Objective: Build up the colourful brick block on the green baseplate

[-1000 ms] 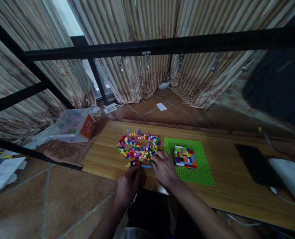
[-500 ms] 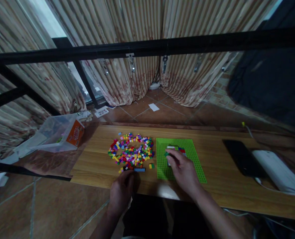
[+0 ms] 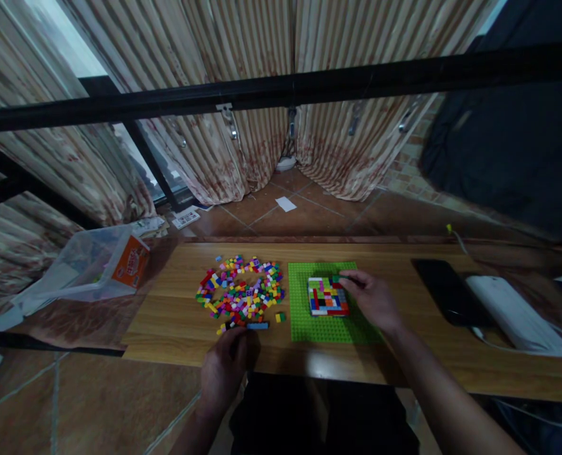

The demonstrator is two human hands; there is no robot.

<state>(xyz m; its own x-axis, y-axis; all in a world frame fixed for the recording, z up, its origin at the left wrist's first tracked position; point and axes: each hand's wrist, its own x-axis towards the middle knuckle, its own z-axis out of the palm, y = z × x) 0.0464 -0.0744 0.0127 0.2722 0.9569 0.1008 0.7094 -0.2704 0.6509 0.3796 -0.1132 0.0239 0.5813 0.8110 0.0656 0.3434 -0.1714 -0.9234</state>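
Bricks of many colours form a flat rectangular block point(image 3: 325, 302) on the green baseplate point(image 3: 304, 332). At the block's far right corner, my right hand point(image 3: 370, 300) pinches a small green brick point(image 3: 336, 279) between thumb and fingertips. Whether that brick is pressed down or only touching, I cannot tell. My left hand point(image 3: 224, 363) rests at the table's front edge with its fingers curled together; anything inside them is hidden. Just beyond its fingertips lie a long blue brick point(image 3: 258, 326) and the near edge of a loose brick pile point(image 3: 247, 294).
A yellow-and-green brick pair point(image 3: 280, 317) lies between pile and baseplate. On the wooden table's right are a black phone point(image 3: 444, 291) and a white device point(image 3: 518, 316) with a cable. A clear plastic bin point(image 3: 95, 265) stands left, and a black rail point(image 3: 262, 93) crosses ahead.
My right hand has moved from over the block's left side to its far right corner with the green brick, uncovering the block. My left hand stays by the pile. The view has shifted slightly.
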